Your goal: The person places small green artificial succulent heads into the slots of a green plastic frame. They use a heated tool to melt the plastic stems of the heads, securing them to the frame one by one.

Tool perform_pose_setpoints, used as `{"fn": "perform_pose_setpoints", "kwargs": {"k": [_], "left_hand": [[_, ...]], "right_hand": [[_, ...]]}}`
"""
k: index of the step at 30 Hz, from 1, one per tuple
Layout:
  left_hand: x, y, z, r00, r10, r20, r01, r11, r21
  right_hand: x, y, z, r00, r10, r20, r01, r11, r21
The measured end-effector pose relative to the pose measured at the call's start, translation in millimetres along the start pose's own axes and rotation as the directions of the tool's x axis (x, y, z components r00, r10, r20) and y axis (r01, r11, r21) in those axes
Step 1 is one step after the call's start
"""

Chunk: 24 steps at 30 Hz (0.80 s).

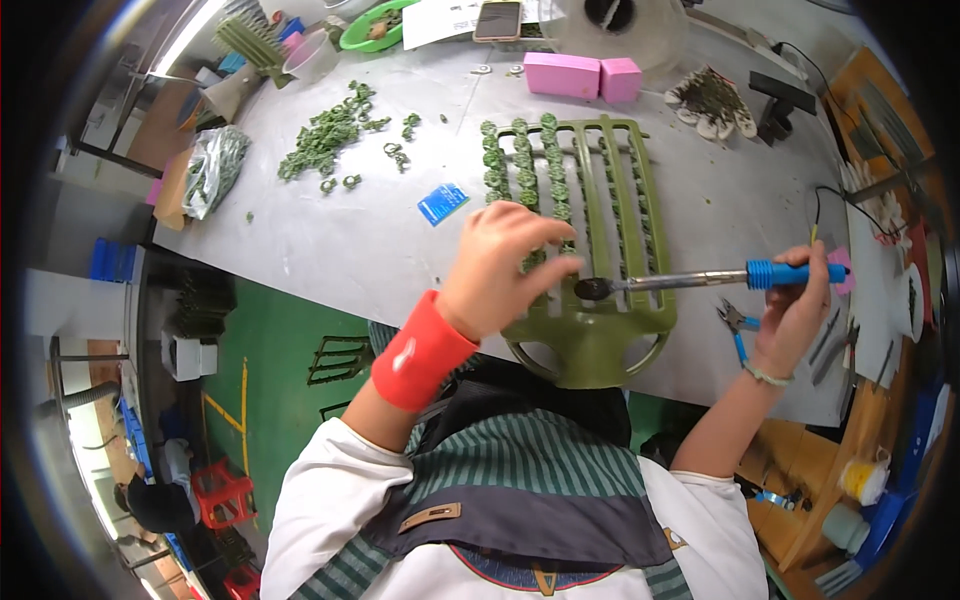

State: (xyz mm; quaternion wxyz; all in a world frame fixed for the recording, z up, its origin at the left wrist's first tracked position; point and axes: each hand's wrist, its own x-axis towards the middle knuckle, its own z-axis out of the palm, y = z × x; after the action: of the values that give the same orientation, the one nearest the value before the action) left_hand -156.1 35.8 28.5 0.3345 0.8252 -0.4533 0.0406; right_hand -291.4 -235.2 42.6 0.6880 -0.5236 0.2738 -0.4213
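Note:
An olive-green rack of long parallel bars lies at the table's front edge. Small knobbly green pieces line its left bars. Over the lower left bars hovers my left hand, its thumb and forefinger curved apart, with nothing visible between them. My right hand grips a blue-handled tool with a metal shaft and a dark, blunt tip. That tip reaches across the rack, close to my left thumb. Whether the tip touches the rack, I cannot tell.
Loose green pieces lie in a heap at the back left, near a clear bag. A blue packet sits left of the rack. Pink blocks, a stained glove and a phone are behind. Blue-handled pliers lie right.

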Motion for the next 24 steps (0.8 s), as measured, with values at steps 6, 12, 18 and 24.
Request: {"fn": "perform_pose_setpoints", "kwargs": {"k": [6, 12, 18, 24], "left_hand": [[-2, -191, -54, 0.786, -0.538, -0.305, 0.570, 0.821, 0.020], [-30, -259, -55, 0.693, -0.680, -0.241, 0.696, 0.718, -0.024], [-28, -148, -58, 0.779, -0.613, -0.132, 0.520, 0.749, -0.411], [-25, -4, -40, 0.969, -0.235, 0.076, 0.247, 0.917, -0.315]], "right_hand": [[0, 2, 4, 0.998, 0.011, 0.060, -0.015, 0.998, 0.058], [1, 2, 2, 0.998, 0.014, 0.066, -0.017, 0.999, 0.044], [0, -2, -2, 0.999, -0.001, 0.051, -0.001, 0.999, 0.033], [-2, 1, -2, 0.999, -0.016, 0.045, 0.015, 0.999, 0.037]]}}
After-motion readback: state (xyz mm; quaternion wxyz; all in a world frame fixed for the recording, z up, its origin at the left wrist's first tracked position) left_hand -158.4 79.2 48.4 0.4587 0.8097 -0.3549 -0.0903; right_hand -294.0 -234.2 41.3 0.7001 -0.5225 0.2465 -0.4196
